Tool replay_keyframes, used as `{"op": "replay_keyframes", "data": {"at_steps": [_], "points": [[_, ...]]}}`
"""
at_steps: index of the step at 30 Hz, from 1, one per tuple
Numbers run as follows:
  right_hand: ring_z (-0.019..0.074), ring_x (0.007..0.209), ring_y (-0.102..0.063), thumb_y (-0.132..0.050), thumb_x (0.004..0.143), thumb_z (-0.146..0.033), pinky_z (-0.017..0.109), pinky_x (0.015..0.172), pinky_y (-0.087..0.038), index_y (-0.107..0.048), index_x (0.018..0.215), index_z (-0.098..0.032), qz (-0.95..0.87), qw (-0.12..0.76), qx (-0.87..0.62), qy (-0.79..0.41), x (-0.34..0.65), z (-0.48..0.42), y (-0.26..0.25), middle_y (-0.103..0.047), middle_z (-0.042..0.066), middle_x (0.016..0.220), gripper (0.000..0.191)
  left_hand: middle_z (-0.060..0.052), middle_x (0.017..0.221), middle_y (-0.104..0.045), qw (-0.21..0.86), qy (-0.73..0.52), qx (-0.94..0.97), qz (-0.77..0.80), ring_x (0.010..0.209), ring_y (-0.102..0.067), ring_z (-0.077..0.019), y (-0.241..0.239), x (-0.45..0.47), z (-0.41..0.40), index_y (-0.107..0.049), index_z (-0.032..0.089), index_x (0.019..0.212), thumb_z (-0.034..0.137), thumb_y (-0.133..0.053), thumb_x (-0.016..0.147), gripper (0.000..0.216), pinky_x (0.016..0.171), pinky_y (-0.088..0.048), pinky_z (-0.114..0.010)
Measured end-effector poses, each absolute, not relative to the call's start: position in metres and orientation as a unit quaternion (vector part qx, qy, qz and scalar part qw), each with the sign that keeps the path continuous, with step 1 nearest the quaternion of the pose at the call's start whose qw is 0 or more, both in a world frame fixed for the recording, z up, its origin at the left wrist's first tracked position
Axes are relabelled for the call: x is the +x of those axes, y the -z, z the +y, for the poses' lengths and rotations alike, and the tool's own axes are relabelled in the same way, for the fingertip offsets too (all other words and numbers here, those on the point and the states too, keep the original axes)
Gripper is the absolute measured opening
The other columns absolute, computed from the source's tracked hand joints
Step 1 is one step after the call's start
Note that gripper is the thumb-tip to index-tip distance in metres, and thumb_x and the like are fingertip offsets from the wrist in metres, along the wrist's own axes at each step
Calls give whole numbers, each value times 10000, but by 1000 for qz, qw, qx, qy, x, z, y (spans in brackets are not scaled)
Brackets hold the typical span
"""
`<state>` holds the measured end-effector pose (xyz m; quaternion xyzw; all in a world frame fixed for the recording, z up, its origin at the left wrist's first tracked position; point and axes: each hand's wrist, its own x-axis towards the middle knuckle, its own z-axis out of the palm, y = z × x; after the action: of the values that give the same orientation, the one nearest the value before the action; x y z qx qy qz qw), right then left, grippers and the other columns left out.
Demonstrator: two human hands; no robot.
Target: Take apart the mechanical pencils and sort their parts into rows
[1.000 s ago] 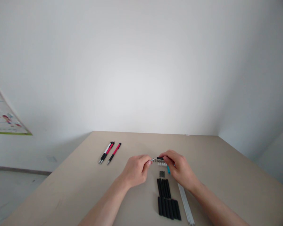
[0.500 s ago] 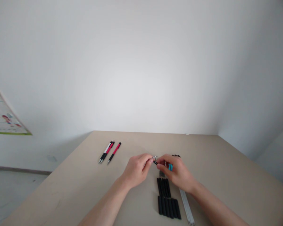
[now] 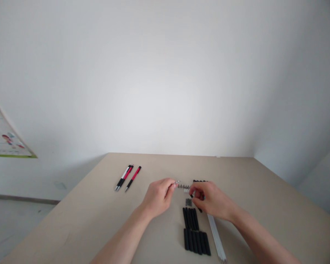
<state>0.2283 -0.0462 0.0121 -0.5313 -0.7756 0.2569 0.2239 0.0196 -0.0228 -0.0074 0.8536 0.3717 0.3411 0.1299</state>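
Observation:
Between the thumb and forefinger of my left hand [image 3: 159, 196] is a small silvery metal piece [image 3: 177, 182], its end poking out past the fingertips. To the right, my right hand [image 3: 209, 200] is closed in a pinch on a slim black pen part [image 3: 200, 210], mostly covered by the fingers. A row of small metal pen tips [image 3: 181, 186] lies between the hands, with small white bits [image 3: 186, 190] just below. Nearer me are small grey springs [image 3: 188, 202], a row of thin black tubes [image 3: 190, 219] and a row of thicker black grips [image 3: 197, 242].
Thin white pen refills [image 3: 216, 236] lie beside the grips, under my right wrist. Small black parts [image 3: 199, 180] sit behind my right hand. At the table's left are a red pen [image 3: 133, 179] and a white and a red pen [image 3: 124, 178] together. A wall stands behind the table.
My right hand has drawn away from my left, moving right and slightly down with the black part. The metal tips and white bits now show. My left hand has hardly moved.

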Motion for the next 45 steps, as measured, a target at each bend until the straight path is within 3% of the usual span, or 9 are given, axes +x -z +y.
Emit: {"op": "replay_keyframes", "data": {"at_steps": [4,12,26,34,45], "points": [[112,490,-541,-515,643,-98,186,476,-355,-609,666,-176,-761,185,-570,-247,232,-45,-11,-624,-7,548,124,-33,741,-617,130,-328,860,368,640,-530,-132,8,19,-23,-572,180,867,253,-343,931,250,580,-364,-228],[119,388,-554,-496,669,-133,185,438,-400,-613,648,-165,-722,115,-612,-300,233,-46,-8,-603,5,453,123,-28,727,-612,134,-322,863,365,642,-532,-132,7,20,-23,-574,181,867,240,-351,923,238,590,-371,-227],[124,385,-557,-510,678,-146,190,432,-410,-592,586,-158,-713,100,-618,-315,229,-48,-1,-614,25,458,123,-30,727,-611,135,-314,867,361,632,-527,-130,6,20,-23,-571,179,861,240,-350,921,237,571,-359,-220],[125,412,-554,-520,684,-114,198,440,-380,-616,616,-159,-722,110,-624,-278,225,-52,-12,-623,27,501,126,9,643,-615,150,-259,888,350,558,-532,-119,5,19,-24,-557,195,798,207,-387,894,195,541,-348,-206],[116,384,-524,-425,635,-36,181,385,-351,-533,781,-172,-680,96,-608,-399,228,-52,-6,-602,2,500,227,59,660,-680,220,-187,905,313,491,-524,-89,0,22,-30,-554,191,710,132,-453,835,171,561,-362,-184]]}}
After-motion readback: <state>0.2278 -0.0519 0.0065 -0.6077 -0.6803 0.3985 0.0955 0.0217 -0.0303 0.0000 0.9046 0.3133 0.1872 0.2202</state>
